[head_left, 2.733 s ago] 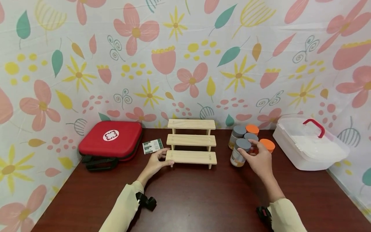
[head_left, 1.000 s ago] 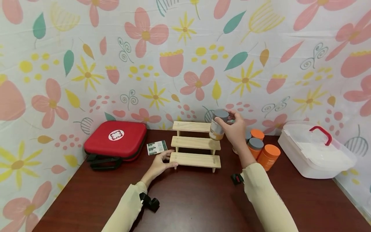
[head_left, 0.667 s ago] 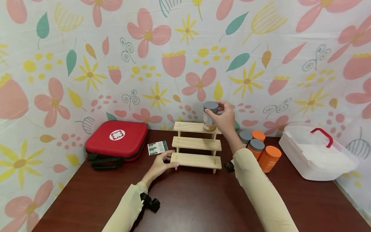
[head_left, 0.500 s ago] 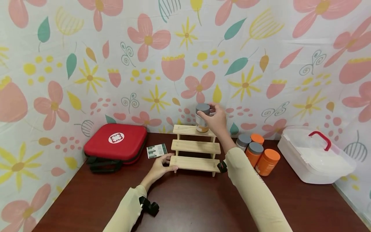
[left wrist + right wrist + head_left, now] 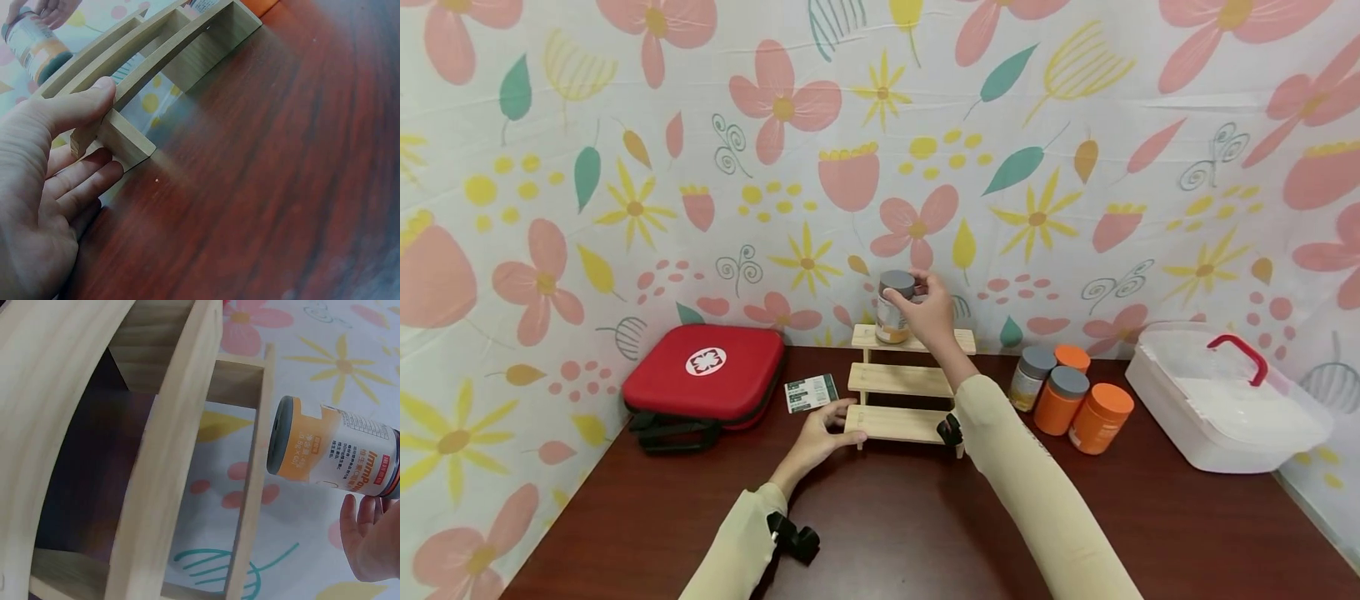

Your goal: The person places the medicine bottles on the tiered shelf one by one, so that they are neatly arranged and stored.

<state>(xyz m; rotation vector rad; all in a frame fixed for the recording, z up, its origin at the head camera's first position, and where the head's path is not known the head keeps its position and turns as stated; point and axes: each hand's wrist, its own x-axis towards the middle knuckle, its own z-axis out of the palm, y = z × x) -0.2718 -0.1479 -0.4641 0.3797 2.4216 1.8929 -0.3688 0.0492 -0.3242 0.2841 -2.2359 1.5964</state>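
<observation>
A three-tier wooden step rack (image 5: pixel 900 380) stands at the back middle of the table. My left hand (image 5: pixel 812 437) grips the left end of its lowest step; in the left wrist view the thumb lies on top and the fingers (image 5: pixel 94 181) are bent beneath. My right hand (image 5: pixel 934 318) holds a grey-lidded supplement jar (image 5: pixel 891 315) by the lid, upright, over the left part of the top step. From the right wrist view, the jar's orange and white label (image 5: pixel 340 450) shows, with its base close to the step's edge.
Right of the rack stand a second grey-lidded jar (image 5: pixel 1027 379), two orange jars (image 5: pixel 1060 402) and another orange lid (image 5: pixel 1072 358) behind. A white lidded box (image 5: pixel 1225 408) is at far right. Left are a red first-aid case (image 5: pixel 703 371) and a printed card (image 5: pixel 811 392). A patterned backdrop closes the rear.
My right hand has lifted the grey-lidded jar from the group at the right and carried it left over the top step. My left hand keeps its grip on the rack.
</observation>
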